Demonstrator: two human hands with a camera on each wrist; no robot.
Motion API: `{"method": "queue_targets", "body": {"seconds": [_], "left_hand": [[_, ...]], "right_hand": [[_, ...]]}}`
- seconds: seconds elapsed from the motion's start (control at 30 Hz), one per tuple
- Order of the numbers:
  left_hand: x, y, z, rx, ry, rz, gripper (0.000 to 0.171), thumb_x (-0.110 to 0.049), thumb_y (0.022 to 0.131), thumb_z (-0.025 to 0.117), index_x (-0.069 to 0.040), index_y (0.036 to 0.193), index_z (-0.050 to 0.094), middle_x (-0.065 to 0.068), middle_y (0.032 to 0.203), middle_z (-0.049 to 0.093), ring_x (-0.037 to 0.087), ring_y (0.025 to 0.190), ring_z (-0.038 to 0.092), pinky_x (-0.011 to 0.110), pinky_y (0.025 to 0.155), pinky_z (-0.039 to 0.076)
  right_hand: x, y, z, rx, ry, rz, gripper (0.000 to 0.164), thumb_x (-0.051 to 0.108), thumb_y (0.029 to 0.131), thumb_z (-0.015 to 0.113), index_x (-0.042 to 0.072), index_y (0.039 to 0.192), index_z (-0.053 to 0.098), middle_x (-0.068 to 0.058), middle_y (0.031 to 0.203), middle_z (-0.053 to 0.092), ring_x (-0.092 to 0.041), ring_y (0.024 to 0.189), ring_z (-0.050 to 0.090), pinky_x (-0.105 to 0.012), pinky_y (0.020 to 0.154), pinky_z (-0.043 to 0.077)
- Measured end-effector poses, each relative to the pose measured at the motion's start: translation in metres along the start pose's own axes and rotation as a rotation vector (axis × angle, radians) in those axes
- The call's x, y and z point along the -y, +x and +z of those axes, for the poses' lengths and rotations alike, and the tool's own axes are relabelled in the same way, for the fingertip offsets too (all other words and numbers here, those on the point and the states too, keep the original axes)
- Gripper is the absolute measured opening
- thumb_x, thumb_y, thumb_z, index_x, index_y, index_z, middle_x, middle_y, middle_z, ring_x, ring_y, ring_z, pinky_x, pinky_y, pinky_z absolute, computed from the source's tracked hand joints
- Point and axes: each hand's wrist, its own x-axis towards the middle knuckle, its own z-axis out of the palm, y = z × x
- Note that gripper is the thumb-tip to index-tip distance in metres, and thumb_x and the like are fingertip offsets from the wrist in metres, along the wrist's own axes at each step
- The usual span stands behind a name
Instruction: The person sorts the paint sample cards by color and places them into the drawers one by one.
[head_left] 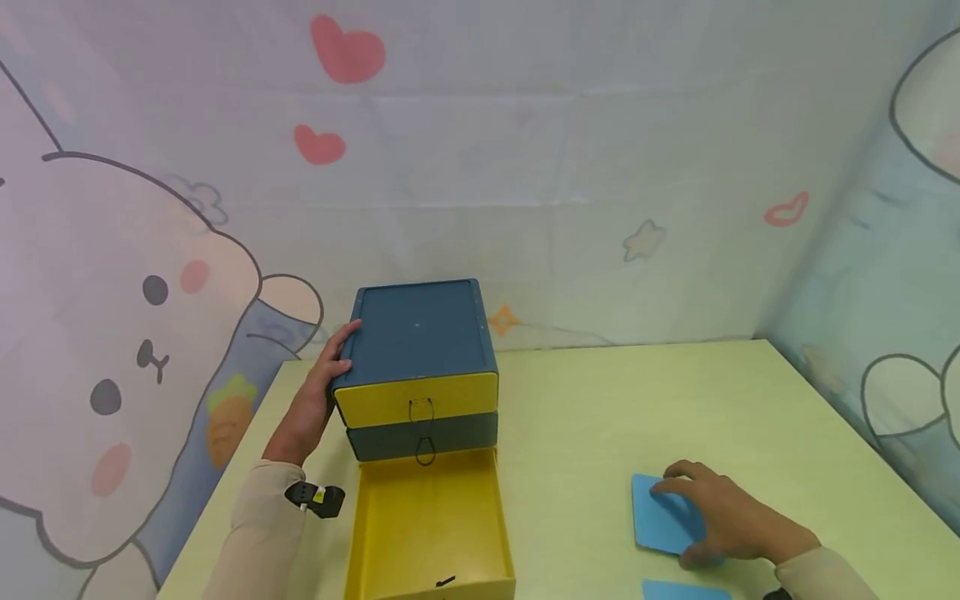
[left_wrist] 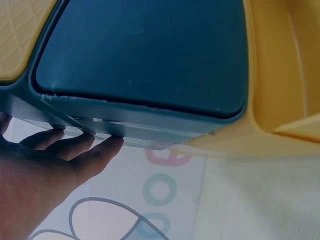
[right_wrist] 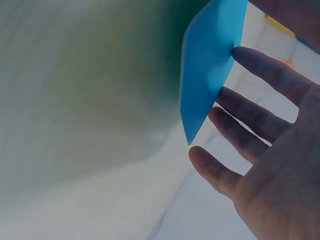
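Observation:
My left hand [head_left: 309, 408] rests along the left side of a dark blue drawer box [head_left: 416, 333], fingers on its upper edge. In the left wrist view, the fingertips [left_wrist: 107, 150] touch the dark side wall. The box has a yellow top drawer front [head_left: 420, 400] and a dark drawer front below it. At the bottom, a yellow drawer [head_left: 431, 521] stands pulled out. My right hand [head_left: 723, 512] holds a thin light-blue square [head_left: 660, 517] between thumb and fingers, low at the tabletop. In the right wrist view, fingertips meet one edge of the blue square [right_wrist: 207, 65]; the thumb tip is out of frame.
A second light-blue piece [head_left: 686, 591] lies on the pale yellow-green table [head_left: 570, 450], cut off by the frame's lower edge. Dark cord loops [head_left: 426, 451] hang on the drawer fronts. A printed cloth backdrop [head_left: 540, 167] stands behind the table and along its sides.

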Motion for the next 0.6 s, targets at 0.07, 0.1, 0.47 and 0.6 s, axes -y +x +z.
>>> {"method": "queue_targets", "body": {"seconds": [0.07,0.1,0.47,0.6], "left_hand": [[0.001,0.000,0.000,-0.002,-0.002,-0.004,0.054,-0.042,0.106,0.026,-0.044,0.160,0.015,-0.003,0.170,-0.016,0.039,0.157,-0.004,0.068,0.123,0.002],[0.001,0.000,0.000,-0.005,-0.003,-0.005,0.054,-0.041,0.106,0.025,-0.044,0.160,0.015,-0.003,0.170,-0.016,0.039,0.157,-0.004,0.068,0.123,0.002],[0.002,0.002,0.001,-0.002,-0.001,-0.004,0.054,-0.040,0.107,0.025,-0.043,0.160,0.015,-0.004,0.170,-0.015,0.038,0.158,-0.004,0.068,0.124,0.003],[0.001,0.001,0.000,-0.005,0.002,-0.002,0.054,-0.039,0.107,0.025,-0.043,0.160,0.015,-0.004,0.170,-0.016,0.038,0.158,-0.004,0.068,0.123,0.003]], "right_hand": [[0.006,0.003,-0.001,-0.032,-0.027,-0.040,0.075,0.043,0.061,0.093,0.022,0.127,0.064,-0.012,0.132,0.055,-0.036,0.119,0.054,-0.059,0.087,0.050],[0.010,0.005,-0.002,-0.051,-0.043,-0.063,0.074,0.043,0.062,0.093,0.023,0.127,0.064,-0.011,0.133,0.055,-0.035,0.120,0.053,-0.058,0.087,0.050],[0.082,0.036,-0.023,-0.078,-0.097,-0.235,0.067,0.042,0.070,0.089,0.025,0.130,0.063,-0.009,0.138,0.054,-0.024,0.116,0.059,-0.044,0.090,0.055],[0.111,0.053,-0.031,-0.041,-0.081,-0.303,0.064,0.046,0.073,0.086,0.025,0.130,0.064,-0.008,0.137,0.055,-0.021,0.115,0.059,-0.039,0.092,0.056]]}}
